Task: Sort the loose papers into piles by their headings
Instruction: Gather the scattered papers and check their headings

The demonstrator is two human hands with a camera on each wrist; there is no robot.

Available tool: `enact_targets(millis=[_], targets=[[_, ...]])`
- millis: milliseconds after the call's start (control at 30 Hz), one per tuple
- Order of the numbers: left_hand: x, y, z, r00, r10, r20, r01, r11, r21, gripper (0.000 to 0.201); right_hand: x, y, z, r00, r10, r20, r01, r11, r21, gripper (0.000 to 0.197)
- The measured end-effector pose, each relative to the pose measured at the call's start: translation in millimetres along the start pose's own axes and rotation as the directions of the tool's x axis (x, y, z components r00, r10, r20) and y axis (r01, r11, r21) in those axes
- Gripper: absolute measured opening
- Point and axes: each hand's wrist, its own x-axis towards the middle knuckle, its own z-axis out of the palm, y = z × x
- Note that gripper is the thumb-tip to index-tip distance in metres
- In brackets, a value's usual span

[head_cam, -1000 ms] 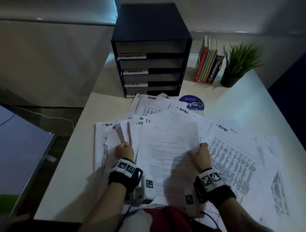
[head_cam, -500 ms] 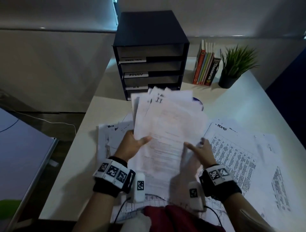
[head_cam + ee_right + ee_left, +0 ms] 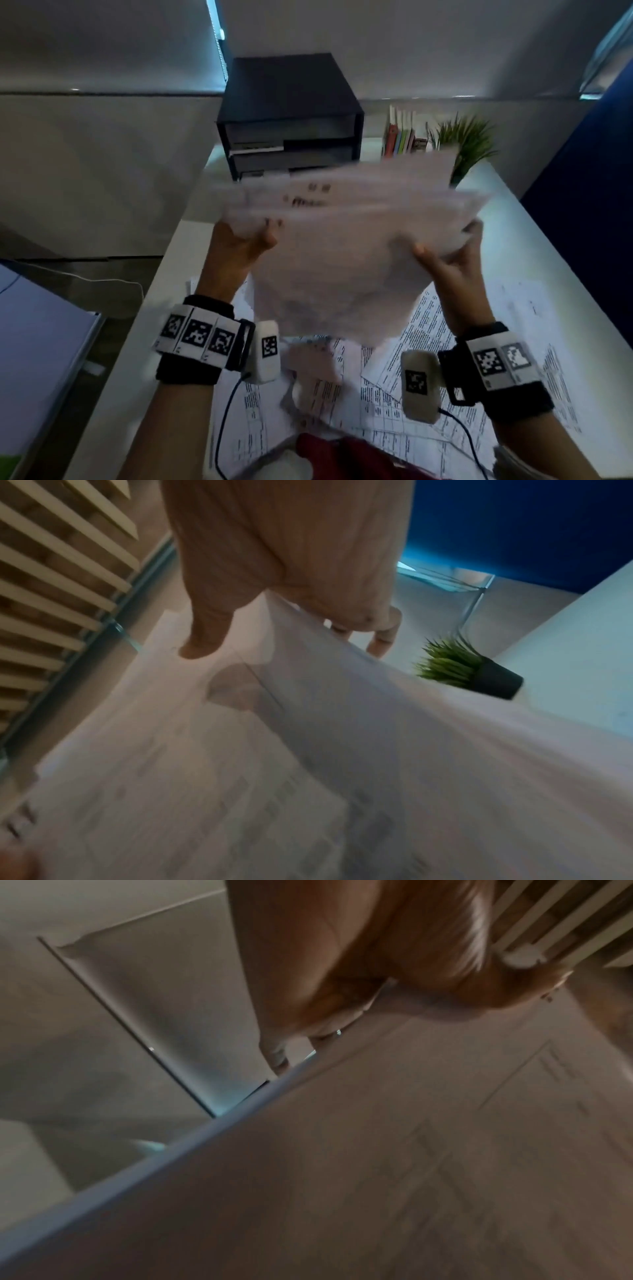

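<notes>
Head view: sheaf of papers (image 3: 342,246) lifted clear of the tabletop (image 3: 534,246), fanned, long axis running left to right, top edge tilted toward the far edge. Handwritten headings near the sheaf's upper left, too blurred to read. Left hand (image 3: 236,243) clamped on the sheaf's left edge, thumb on top. Right hand (image 3: 452,253) clamped on the right edge, thumb on top, fingers behind. More printed sheets (image 3: 428,370) spread over the near part of the tabletop, tables of small print, unreadable. Black drawer unit (image 3: 291,116) at the far edge, white label strip on a drawer, writing illegible. Row of books (image 3: 400,137) and potted plant (image 3: 469,144) toward the far right corner.

Left wrist view: left hand (image 3: 359,947) with fingers under the blurred sheaf (image 3: 377,1164), faint print only.

Right wrist view: right hand (image 3: 291,561), thumb pressed on top of the sheaf (image 3: 342,750), fingers curled beneath its edge; potted plant (image 3: 466,666) beyond.
</notes>
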Motion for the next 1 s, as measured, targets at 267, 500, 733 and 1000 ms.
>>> enact_targets(millis=[267,500,733,1000], targets=[[1.8,5.6,18.1,0.975,0.159,-0.155,-0.169,0.984,-0.057,0.029,9.3,-8.3,13.9,0.976,-0.188,-0.112,0.173,0.976,-0.133,0.026],[8.7,0.9,24.1,0.964,0.189,-0.186,-0.218,0.965,-0.148,0.022,19.3,-4.1,15.7,0.891,-0.454,-0.009,0.411,0.813,-0.413,0.064],[16.8,-9.5,28.7,0.968,0.120,-0.221,-0.150,0.981,-0.126,0.017,28.1,9.1,10.5,0.922,-0.386,-0.023,0.315,0.787,-0.531,0.031],[31.1,-19.1,13.7,0.988,0.035,-0.154,-0.093,0.918,-0.387,0.007,34.1,26.3,3.1,0.992,0.057,-0.114,-0.081,0.973,-0.215,0.022]])
